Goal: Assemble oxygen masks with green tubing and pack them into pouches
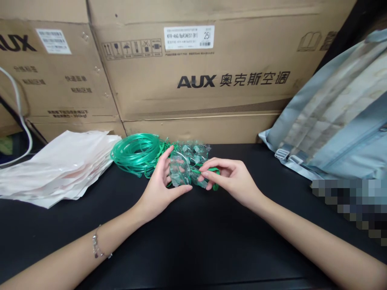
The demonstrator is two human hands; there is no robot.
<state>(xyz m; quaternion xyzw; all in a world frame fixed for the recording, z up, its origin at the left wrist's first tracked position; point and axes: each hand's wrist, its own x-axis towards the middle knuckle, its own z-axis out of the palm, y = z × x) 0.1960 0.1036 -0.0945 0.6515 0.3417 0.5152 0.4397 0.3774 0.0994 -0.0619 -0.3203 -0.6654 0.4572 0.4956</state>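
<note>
Forearms (302, 231) lie nearest. My left hand (163, 175), half-curled, holds a clear mask (178, 173); my right hand (231, 173) pinches green strap (215, 187). Coiled tubing (133, 163): left of grip.

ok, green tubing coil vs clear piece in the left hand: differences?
Colour: the tubing coil is green, the clear piece nearly colourless. Shape: the coil is wound loops, the piece thin and curved. Pose: the coil rests on the table, the piece sits in the left hand. Both are see-through.
</note>
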